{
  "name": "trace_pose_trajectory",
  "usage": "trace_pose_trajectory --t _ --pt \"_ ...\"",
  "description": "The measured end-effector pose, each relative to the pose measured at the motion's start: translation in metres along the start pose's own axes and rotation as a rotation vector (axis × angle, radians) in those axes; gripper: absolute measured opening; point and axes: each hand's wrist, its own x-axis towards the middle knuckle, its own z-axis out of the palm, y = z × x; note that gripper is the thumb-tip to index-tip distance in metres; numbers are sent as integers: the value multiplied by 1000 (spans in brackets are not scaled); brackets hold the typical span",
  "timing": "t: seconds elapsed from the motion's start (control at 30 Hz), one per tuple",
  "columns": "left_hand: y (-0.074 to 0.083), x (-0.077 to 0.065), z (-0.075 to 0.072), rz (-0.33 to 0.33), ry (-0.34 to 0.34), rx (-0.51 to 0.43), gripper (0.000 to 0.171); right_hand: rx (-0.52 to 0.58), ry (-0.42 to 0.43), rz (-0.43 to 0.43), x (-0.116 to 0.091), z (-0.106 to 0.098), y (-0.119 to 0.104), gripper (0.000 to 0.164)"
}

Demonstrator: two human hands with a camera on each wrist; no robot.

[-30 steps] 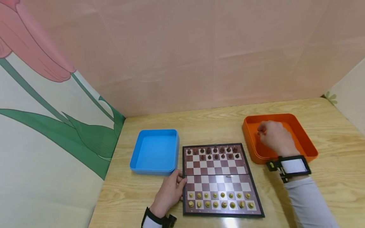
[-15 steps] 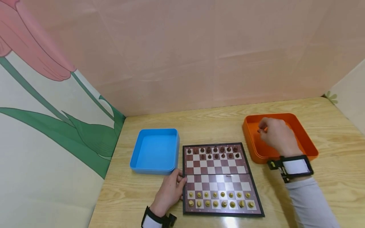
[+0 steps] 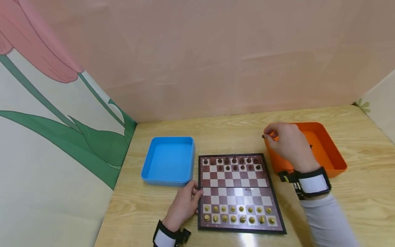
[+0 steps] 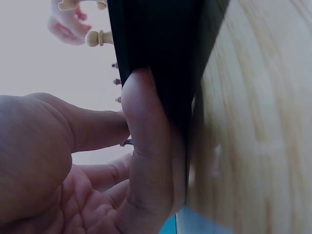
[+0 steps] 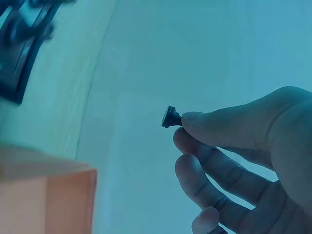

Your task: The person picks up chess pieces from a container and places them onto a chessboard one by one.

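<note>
A folding chessboard [image 3: 234, 192] lies open on the table, gold pieces [image 3: 233, 218] in two near rows and dark red pieces [image 3: 234, 160] at the far side. My left hand [image 3: 182, 206] holds its left edge; in the left wrist view a finger [image 4: 146, 122] lies along the black side. Over the left rim of the orange tray [image 3: 333, 161], my right hand [image 3: 288, 144] pinches a small dark chess piece [image 5: 171, 117] between thumb and fingertips. The piece's round base points outward and its top is hidden in the fingers. Another dark piece [image 3: 311, 146] lies in the tray.
A blue tray [image 3: 168, 161] stands left of the board, close to my left hand. The wooden table [image 3: 228, 133] meets a pinkish wall covering [image 3: 216, 68] at the back. A tiny object [image 3: 248, 189] lies near the board's fold.
My right hand has risen from inside the orange tray and moved left to its rim, carrying the dark chess piece. The left hand keeps its place at the board; the view has shifted slightly.
</note>
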Motion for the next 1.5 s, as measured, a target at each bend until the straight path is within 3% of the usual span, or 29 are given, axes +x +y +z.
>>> trace_pose_trajectory --t 0.47,0.8,1.1,1.5 --pt "-2 2 0 7 -2 9 18 50 -79 -115 4 14 -55 8" --pt "0 2 -2 2 -4 19 17 120 -156 -267 3 45 -86 11" --pt "1 4 1 1 -12 5 16 151 -214 -293 -4 74 -97 11" --pt "-1 5 1 17 -2 31 14 156 -265 -318 -7 93 -101 14"
